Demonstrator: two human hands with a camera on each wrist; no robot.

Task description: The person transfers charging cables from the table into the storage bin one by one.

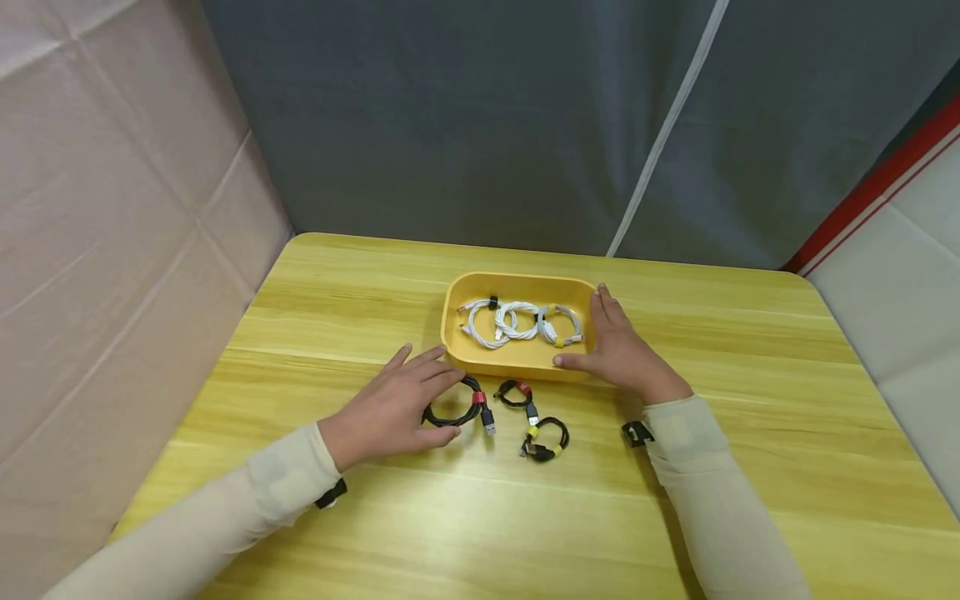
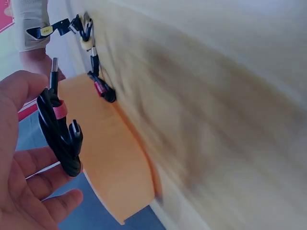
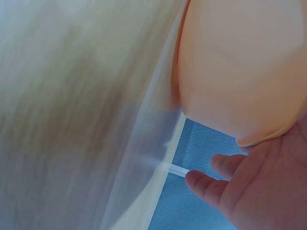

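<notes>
So far, about half of the sorting looks finished, judging from how the cables lie. The wooden table (image 1: pixel 750 467) carries everything, and the yellow tray (image 1: pixel 457 329) stands near its middle; I take this tray as the landmark.

Inside the tray lie three white coiled cables (image 1: pixel 517 322), side by side, each bound with a small tie. In front of the tray, on the bare wood, three black coiled cables remain outside. The biggest one, the black cable with the red tie (image 1: pixel 459 408), is just before the tray's left front corner. A smaller black cable with a red tie (image 1: pixel 517 394) lies before the tray's front wall, and the black cable with yellow ties (image 1: pixel 546 439) lies a little further from the tray, toward the person.

The right hand (image 1: pixel 622 350) rests flat against the tray's right wall, fingers straight and thumb along the front edge, so it steadies the tray and grips nothing. The left hand (image 1: pixel 397 404) lies over the biggest black cable, at the tray's left front; its fingers are loosely spread and touch the coil, with the thumb under its near side, but they have not closed round it yet.
</notes>
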